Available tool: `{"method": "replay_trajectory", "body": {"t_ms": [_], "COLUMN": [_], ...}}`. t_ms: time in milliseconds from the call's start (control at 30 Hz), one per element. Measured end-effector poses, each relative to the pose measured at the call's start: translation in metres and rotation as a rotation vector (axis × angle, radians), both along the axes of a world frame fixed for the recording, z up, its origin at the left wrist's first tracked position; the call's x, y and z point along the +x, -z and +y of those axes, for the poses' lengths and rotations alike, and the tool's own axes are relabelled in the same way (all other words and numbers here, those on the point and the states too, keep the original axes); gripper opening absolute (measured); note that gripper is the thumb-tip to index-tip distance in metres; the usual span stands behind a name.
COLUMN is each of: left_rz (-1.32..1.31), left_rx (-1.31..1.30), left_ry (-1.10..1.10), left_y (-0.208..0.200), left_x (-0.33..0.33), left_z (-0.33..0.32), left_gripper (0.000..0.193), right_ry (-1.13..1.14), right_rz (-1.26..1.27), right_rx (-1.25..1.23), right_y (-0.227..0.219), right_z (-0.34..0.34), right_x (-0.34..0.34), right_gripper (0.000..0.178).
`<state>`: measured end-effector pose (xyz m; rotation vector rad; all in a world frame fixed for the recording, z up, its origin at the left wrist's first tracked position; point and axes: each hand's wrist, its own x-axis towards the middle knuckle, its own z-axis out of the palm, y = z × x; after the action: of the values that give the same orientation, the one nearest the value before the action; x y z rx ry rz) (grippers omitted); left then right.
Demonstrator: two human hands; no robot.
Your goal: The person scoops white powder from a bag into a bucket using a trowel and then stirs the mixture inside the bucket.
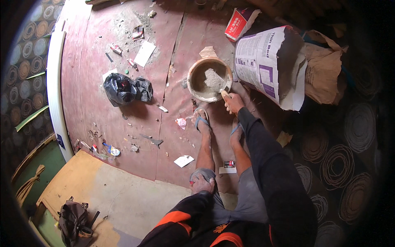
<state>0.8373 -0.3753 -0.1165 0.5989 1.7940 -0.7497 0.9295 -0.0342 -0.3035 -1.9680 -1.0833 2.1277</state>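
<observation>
My right hand (234,103) is closed round the pale handle of a trowel (224,94), whose blade end reaches over the bucket. A heap of grey powder (214,80) lies at that end, and the blade under it hardly shows. The round bucket (190,84) stands just ahead of my feet, with grey material inside and a dusty, light rim. My left hand (202,183) rests on my left knee, fingers spread and holding nothing that I can make out. A small red spot shows beside it.
Right of the bucket leans a torn white-and-purple bag (257,61), beside a red-and-white bag piece (241,24) and brown paper (323,70). A black plastic bag (119,88) sits to the left. Litter and paper scraps (145,53) dot the reddish floor sheet. A backpack (76,220) lies lower left.
</observation>
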Motion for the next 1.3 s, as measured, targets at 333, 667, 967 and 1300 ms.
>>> {"method": "replay_trajectory", "body": {"t_ms": [333,667,967,1300], "left_rz": [0.021,0.02,0.034,0.059], "left_rx": [0.017,0.006,-0.01,0.039], "left_ry": [-0.047,-0.028,-0.012,0.033], "left_y": [-0.003,-0.004,-0.009,0.0], "left_x": [-0.001,-0.002,-0.002,0.003], "left_z": [0.007,0.01,0.019,0.005], "left_gripper": [0.084,0.081,0.082,0.082], "right_ry": [-0.313,-0.496,-0.696,-0.63], "right_rz": [-0.342,-0.548,-0.598,-0.56], "right_rx": [0.283,0.315,0.476,0.667], "right_y": [0.044,-0.004,-0.014,-0.093], "right_z": [-0.007,0.014,0.012,0.005], "right_x": [-0.008,-0.025,-0.021,0.026], "right_gripper": [0.036,0.037,0.031,0.031]}}
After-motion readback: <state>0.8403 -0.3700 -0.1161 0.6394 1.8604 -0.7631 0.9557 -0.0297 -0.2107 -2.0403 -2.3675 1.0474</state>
